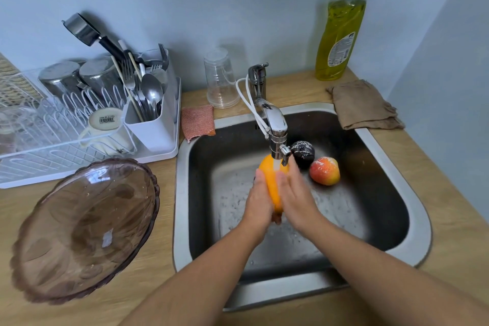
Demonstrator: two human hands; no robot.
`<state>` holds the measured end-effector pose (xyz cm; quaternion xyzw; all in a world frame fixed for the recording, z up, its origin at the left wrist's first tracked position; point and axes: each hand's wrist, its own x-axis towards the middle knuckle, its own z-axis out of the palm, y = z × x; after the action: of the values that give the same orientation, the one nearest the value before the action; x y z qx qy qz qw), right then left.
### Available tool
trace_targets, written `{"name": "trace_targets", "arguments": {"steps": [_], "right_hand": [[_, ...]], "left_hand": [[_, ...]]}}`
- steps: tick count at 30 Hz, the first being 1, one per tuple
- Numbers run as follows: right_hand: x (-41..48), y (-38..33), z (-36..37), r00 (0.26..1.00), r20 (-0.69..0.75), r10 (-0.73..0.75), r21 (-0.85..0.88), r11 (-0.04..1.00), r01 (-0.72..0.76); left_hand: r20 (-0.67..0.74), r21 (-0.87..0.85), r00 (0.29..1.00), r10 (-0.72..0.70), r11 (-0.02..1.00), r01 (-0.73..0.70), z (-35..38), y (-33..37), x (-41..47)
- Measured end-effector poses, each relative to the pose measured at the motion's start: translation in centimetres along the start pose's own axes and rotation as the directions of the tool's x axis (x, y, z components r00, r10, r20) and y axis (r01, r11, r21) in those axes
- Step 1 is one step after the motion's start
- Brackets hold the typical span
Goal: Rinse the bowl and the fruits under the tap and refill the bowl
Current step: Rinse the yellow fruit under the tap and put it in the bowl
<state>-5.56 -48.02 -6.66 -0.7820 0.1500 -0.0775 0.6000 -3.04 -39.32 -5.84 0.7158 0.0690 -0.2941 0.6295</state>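
An orange fruit (272, 180) sits pressed between my left hand (258, 202) and my right hand (297, 193), directly under the running tap (276, 130) over the steel sink (412, 209). A dark purple fruit (304, 153) and a red-yellow apple (325, 171) lie wet on the sink floor, behind and to the right of my hands. The brownish glass bowl (84, 230) rests empty on the wooden counter left of the sink.
A white dish rack (79, 124) with cups and cutlery stands at the back left. A pink sponge (197, 122), an upturned clear cup (221, 79), a green dish soap bottle (341, 34) and a brown cloth (362, 106) line the sink's far edge.
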Motion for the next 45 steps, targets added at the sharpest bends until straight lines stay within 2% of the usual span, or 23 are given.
{"name": "trace_targets", "arguments": {"steps": [2,5,11,13,16,19,21,23,25,27,28,29,30,32,34,35,38,40,41,42,43,44,45], "right_hand": [[-0.5,0.5,0.3,0.999,-0.016,-0.032,-0.052,0.998,0.031],[-0.1,0.7,-0.8,0.999,0.005,-0.047,-0.122,0.991,0.047],[0.2,0.8,-1.5,0.985,0.062,-0.16,-0.326,0.93,0.171],[-0.9,0.3,-0.9,0.993,0.007,-0.121,-0.233,0.965,0.119],[-1.4,-0.2,-0.3,0.983,-0.158,0.095,-0.025,0.995,-0.1],[-0.9,0.5,-1.6,0.985,-0.153,-0.08,-0.305,0.952,0.03],[-0.6,0.7,-2.9,0.973,-0.014,-0.231,-0.554,0.812,0.185],[-0.6,0.9,-3.4,0.962,0.076,-0.263,-0.68,0.691,0.243],[-0.6,0.8,-3.2,0.979,0.032,-0.203,-0.561,0.807,0.185],[-0.2,-0.3,-3.2,0.986,-0.071,0.149,-0.16,0.974,-0.159],[0.4,-0.7,-3.3,0.932,-0.067,0.357,0.034,0.934,-0.355],[0.7,-0.9,-3.5,0.897,-0.048,0.439,0.077,0.897,-0.435],[0.7,-0.9,-3.8,0.915,-0.054,0.401,0.028,0.916,-0.4],[0.1,0.0,-4.3,0.991,-0.119,0.061,-0.266,0.96,-0.092],[-0.4,0.8,-4.9,0.974,-0.071,-0.215,-0.546,0.826,0.143],[-0.5,0.8,-4.9,0.971,-0.057,-0.23,-0.564,0.811,0.159],[0.4,-0.5,-4.8,0.987,-0.014,0.159,-0.249,0.956,-0.157],[1.1,-1.3,-5.2,0.845,0.072,0.53,0.003,0.847,-0.532],[1.2,-1.3,-5.4,0.791,0.097,0.605,0.046,0.791,-0.61],[1.0,-1.4,-5.3,0.807,0.09,0.583,0.035,0.808,-0.588],[0.7,-1.1,-5.2,0.883,0.025,0.47,-0.037,0.883,-0.469],[0.5,-0.3,-5.1,0.963,-0.078,0.258,-0.181,0.946,-0.268],[0.2,0.2,-5.0,0.99,-0.138,-0.008,-0.367,0.929,-0.043]], "left_hand": [[-0.036,0.056,0.999,-0.016,0.998,0.018,-0.1,-0.3,0.2],[-0.009,0.275,0.996,0.093,0.957,-0.087,-0.7,0.3,0.6],[-0.044,0.187,0.983,0.18,0.968,-0.169,-0.3,1.0,1.0],[-0.063,0.15,0.976,0.208,0.969,-0.197,0.2,0.5,0.6],[-0.029,0.088,0.986,0.164,0.983,-0.161,1.1,0.1,0.4],[-0.025,0.142,0.989,0.145,0.98,-0.14,1.0,1.1,1.1],[-0.02,0.126,0.994,0.103,0.987,-0.1,0.3,2.1,2.0],[-0.023,0.098,0.999,0.035,0.995,-0.032,0.0,2.6,2.6],[-0.006,0.07,0.998,0.058,0.996,-0.058,0.2,2.3,2.3],[0.03,0.039,0.99,0.137,0.99,-0.138,0.4,1.5,1.4],[0.052,0.02,0.986,0.158,0.987,-0.159,0.3,1.2,0.9],[0.071,-0.002,0.984,0.16,0.987,-0.161,0.3,1.0,0.7],[0.081,-0.019,0.987,0.135,0.991,-0.134,0.2,1.0,0.8],[0.072,-0.028,0.997,0.034,0.999,-0.032,-0.1,2.0,1.3],[0.069,0.02,0.997,-0.041,0.999,0.04,-0.4,3.2,1.8],[0.074,0.063,0.997,-0.03,0.998,0.025,-0.4,3.5,2.1],[0.074,0.155,0.985,0.155,0.974,-0.165,-0.5,2.9,2.0],[0.088,0.195,0.958,0.272,0.939,-0.284,-0.5,2.3,1.5],[0.087,0.211,0.955,0.285,0.931,-0.297,-0.4,2.2,1.4],[0.081,0.217,0.957,0.278,0.932,-0.289,-0.4,2.3,1.4],[0.076,0.219,0.964,0.255,0.939,-0.266,-0.4,2.4,1.6],[0.07,0.229,0.976,0.204,0.949,-0.215,-0.5,2.8,1.7],[0.068,0.247,0.989,0.131,0.958,-0.144,-0.5,3.2,1.9]]}}
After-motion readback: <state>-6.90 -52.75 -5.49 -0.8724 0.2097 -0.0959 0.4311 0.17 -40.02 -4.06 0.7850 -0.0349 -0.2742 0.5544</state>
